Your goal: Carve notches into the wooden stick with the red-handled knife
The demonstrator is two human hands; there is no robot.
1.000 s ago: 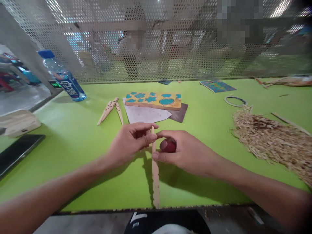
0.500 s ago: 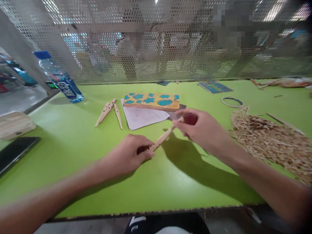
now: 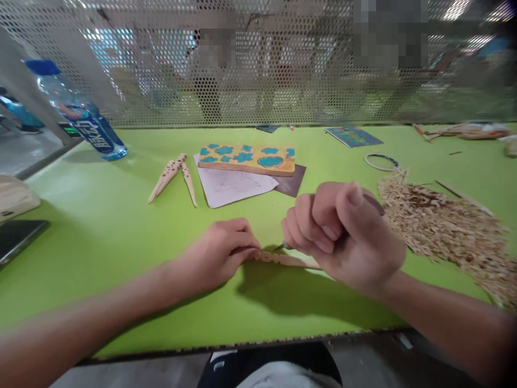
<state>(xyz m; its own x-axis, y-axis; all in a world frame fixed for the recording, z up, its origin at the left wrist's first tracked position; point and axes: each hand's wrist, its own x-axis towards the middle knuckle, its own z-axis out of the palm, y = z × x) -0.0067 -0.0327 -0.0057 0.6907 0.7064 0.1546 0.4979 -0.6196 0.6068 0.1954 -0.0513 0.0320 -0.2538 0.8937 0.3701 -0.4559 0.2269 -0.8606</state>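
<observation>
Near the middle of the green table, my left hand (image 3: pixel 226 250) pinches the left end of a pale, notched wooden stick (image 3: pixel 288 260). My right hand (image 3: pixel 339 231) is a fist around a thin tool (image 3: pixel 285 246); its metal tip points left, close to the notches, and its rounded end shows behind the thumb. Most of the tool is hidden by my fingers, and the stick's right end lies beneath that hand. Farther back are similar carved pale sticks (image 3: pixel 188 180) and a yellow block with blue patches (image 3: pixel 246 158) on white paper (image 3: pixel 234 188).
Wood shavings (image 3: pixel 448 231) are heaped at the right, below a ring (image 3: pixel 381 161). A patterned card (image 3: pixel 353 137) lies at the back right. A water bottle (image 3: pixel 83 118) and a phone (image 3: pixel 20 237) are on the left. A perforated screen (image 3: pixel 258 97) borders the far edge.
My right hand has let go of the stick's far end and now grips the thin tool. The stick has swung from slanting to nearly level. The whole view has shifted slightly.
</observation>
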